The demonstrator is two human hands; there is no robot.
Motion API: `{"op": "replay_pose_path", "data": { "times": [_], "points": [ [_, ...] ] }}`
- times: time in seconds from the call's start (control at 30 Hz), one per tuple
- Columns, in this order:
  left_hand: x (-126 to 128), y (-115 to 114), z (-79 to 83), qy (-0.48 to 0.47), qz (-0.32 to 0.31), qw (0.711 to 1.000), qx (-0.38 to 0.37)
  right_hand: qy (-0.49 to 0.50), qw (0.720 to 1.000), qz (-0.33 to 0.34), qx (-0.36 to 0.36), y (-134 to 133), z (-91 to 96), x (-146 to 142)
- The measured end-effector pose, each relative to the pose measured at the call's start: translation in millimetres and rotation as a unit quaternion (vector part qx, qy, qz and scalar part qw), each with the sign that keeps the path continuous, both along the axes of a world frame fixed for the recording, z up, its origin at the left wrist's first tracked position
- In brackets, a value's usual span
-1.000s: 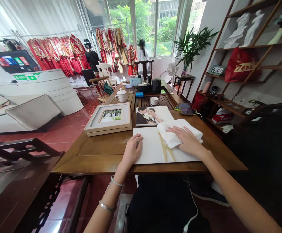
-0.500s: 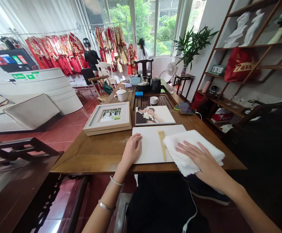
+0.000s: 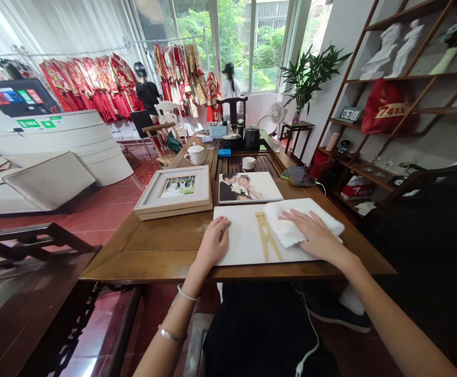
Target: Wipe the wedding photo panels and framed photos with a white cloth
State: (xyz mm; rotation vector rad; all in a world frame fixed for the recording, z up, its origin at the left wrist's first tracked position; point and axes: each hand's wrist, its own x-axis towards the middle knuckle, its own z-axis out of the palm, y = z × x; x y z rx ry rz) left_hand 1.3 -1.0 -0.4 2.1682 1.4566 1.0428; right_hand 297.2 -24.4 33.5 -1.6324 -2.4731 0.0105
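Observation:
A white rectangular board (image 3: pixel 242 238) lies flat at the table's near edge. On it shows a pale yellow shape (image 3: pixel 265 235) with a cat-like head and two long legs; whether it is printed or raised I cannot tell. My left hand (image 3: pixel 215 241) holds the board's left edge with bent fingers. Over the board's right part is spread a fluffy white cloth (image 3: pixel 330 220). My right hand (image 3: pixel 315 233) presses on this cloth, palm down and fingers spread. The cloth hides the board's upper right corner.
Beyond the board lie a couple's photo panel (image 3: pixel 268 188) and stacked picture frames (image 3: pixel 200 188). A lidded white cup (image 3: pixel 196 155), a small white bowl (image 3: pixel 249 163) and a phone (image 3: pixel 302 177) on a cable stand farther back. Two people are near the clothes racks.
My right hand has slid the cloth away from me and slightly left across the board. More of the yellow shape's right leg now shows. My left hand stays at the board's edge.

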Motion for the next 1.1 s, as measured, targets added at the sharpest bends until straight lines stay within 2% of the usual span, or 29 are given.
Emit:
{"op": "replay_pose_path", "data": {
  "times": [0.17,0.3,0.4,0.63,0.77,0.9,1.1],
  "points": [
    [1,-1,0.1,-0.004,0.002,1.0,-0.01,0.003,1.0,-0.028,0.001,35,0.5,0],
    [1,-1,-0.2,-0.01,0.009,1.0,-0.014,-0.003,1.0,-0.031,0.003,32,0.0,-4],
    [2,-1,0.0,-0.012,0.011,1.0,-0.016,-0.01,1.0,-0.017,0.017,10,-2.1,-6],
    [3,-1,-0.1,-0.006,0.014,1.0,-0.014,-0.008,0.998,0.045,0.034,-69,-8.3,1],
    [1,0,-0.7,-0.007,0.01,1.0,-0.003,0.001,0.998,0.06,0.017,-88,-4.1,7],
    [0,1,-1.6,-0.009,0.005,1.0,0.002,0.015,0.998,0.062,-0.003,-73,1.9,8],
    [-1,0,-1.4,-0.014,0.003,1.0,0.002,0.017,1.0,0.021,-0.01,-16,2.6,7]
  ]
}}
